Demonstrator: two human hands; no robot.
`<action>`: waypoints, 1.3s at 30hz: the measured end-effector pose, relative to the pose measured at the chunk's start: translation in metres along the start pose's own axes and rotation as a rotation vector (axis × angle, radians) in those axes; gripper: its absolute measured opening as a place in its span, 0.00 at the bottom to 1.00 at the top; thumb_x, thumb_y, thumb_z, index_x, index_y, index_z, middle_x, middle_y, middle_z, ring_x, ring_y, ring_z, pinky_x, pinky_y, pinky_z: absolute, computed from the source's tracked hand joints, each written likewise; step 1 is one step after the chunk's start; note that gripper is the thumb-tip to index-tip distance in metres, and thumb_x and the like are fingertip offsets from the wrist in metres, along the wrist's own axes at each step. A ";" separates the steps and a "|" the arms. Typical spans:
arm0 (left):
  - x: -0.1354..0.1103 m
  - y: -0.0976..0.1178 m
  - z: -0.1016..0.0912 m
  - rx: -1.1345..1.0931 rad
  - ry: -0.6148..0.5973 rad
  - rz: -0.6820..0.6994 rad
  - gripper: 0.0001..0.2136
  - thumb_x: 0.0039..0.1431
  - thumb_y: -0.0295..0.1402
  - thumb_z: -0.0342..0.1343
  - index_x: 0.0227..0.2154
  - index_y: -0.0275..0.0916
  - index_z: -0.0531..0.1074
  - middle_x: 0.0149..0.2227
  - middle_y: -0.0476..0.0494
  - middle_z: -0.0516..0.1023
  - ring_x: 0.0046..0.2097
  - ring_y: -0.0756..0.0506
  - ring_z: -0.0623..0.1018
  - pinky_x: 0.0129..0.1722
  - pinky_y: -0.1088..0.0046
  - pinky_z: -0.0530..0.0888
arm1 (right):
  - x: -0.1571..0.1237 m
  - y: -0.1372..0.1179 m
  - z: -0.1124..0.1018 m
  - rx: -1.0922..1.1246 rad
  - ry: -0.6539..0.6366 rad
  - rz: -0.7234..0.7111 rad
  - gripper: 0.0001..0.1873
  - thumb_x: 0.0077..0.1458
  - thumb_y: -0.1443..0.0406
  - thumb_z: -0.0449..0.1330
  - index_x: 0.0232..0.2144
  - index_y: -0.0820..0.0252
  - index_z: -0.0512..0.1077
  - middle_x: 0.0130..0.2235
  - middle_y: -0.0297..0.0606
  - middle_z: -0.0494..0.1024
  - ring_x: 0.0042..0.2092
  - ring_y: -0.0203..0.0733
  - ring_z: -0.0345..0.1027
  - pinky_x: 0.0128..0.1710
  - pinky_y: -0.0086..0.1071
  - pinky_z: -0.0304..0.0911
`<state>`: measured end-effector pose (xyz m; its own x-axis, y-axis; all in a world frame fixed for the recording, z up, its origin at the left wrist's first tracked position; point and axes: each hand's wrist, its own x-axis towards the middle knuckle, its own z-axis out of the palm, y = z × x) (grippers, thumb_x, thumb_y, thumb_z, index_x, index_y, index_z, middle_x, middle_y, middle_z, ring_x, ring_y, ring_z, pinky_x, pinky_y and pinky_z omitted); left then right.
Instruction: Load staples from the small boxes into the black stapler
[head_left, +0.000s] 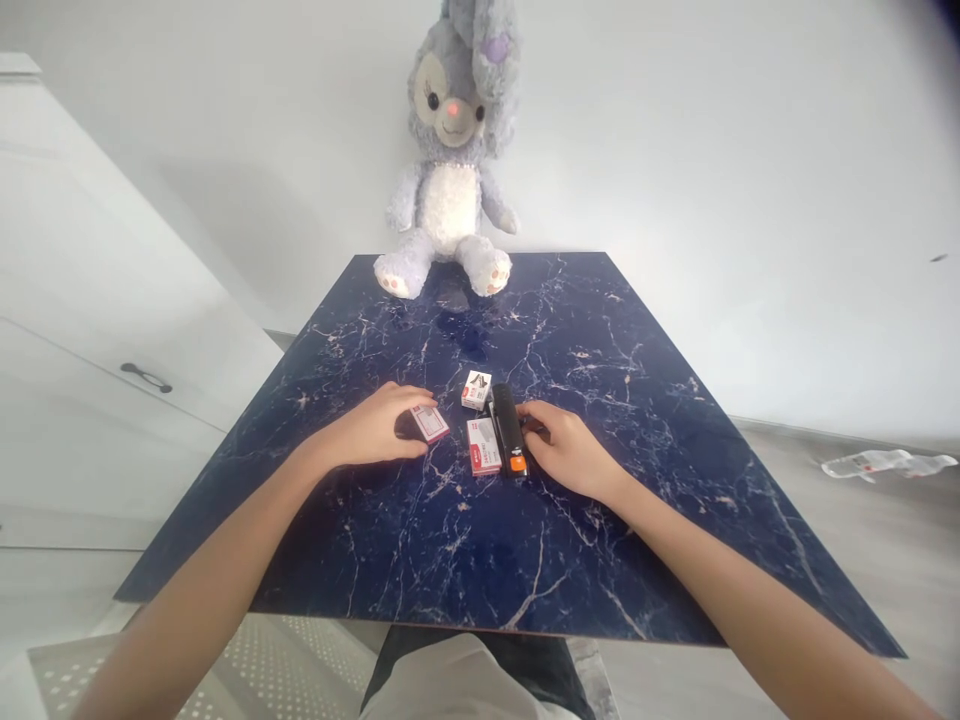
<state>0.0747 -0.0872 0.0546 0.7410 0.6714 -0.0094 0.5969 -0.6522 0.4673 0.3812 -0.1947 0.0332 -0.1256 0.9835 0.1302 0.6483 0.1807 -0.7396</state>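
My left hand (379, 427) rests on the dark blue marble table (487, 560), its fingers closed round a small red and white box (430, 423). My right hand (564, 447) lies beside a black stapler (508, 429) with an orange end, fingers curled against its right side. Between the hands a second small red and white box (484, 446) lies flat, touching the stapler's left side. A third small box (475, 389) sits just behind them.
A grey and white plush rabbit (453, 160) sits at the table's far edge against a white wall. A white cabinet (97, 330) with a dark handle stands to the left. A crumpled clear plastic item (885, 463) lies on the floor at right.
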 end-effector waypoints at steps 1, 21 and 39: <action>0.001 0.005 0.002 0.017 0.006 0.018 0.27 0.55 0.45 0.65 0.57 0.46 0.74 0.61 0.38 0.73 0.60 0.33 0.72 0.55 0.55 0.73 | 0.000 0.000 0.000 -0.002 -0.003 -0.003 0.20 0.57 0.75 0.52 0.46 0.54 0.76 0.47 0.37 0.81 0.43 0.42 0.76 0.43 0.35 0.69; -0.003 0.023 0.003 -0.159 -0.183 0.015 0.34 0.57 0.43 0.65 0.66 0.50 0.63 0.63 0.37 0.68 0.46 0.41 0.79 0.41 0.64 0.76 | 0.000 0.004 -0.001 0.023 -0.028 -0.044 0.22 0.56 0.77 0.52 0.49 0.56 0.75 0.46 0.38 0.80 0.43 0.40 0.75 0.42 0.32 0.68; -0.005 0.051 0.010 -0.088 0.155 -0.003 0.35 0.59 0.43 0.63 0.67 0.47 0.58 0.59 0.38 0.73 0.57 0.36 0.75 0.55 0.55 0.74 | 0.001 0.006 -0.001 0.025 -0.026 -0.066 0.21 0.56 0.77 0.53 0.48 0.56 0.74 0.46 0.39 0.79 0.42 0.40 0.75 0.42 0.33 0.69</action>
<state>0.1041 -0.1275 0.0692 0.6787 0.7242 0.1220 0.5651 -0.6211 0.5430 0.3856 -0.1926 0.0298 -0.1870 0.9689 0.1622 0.6190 0.2444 -0.7464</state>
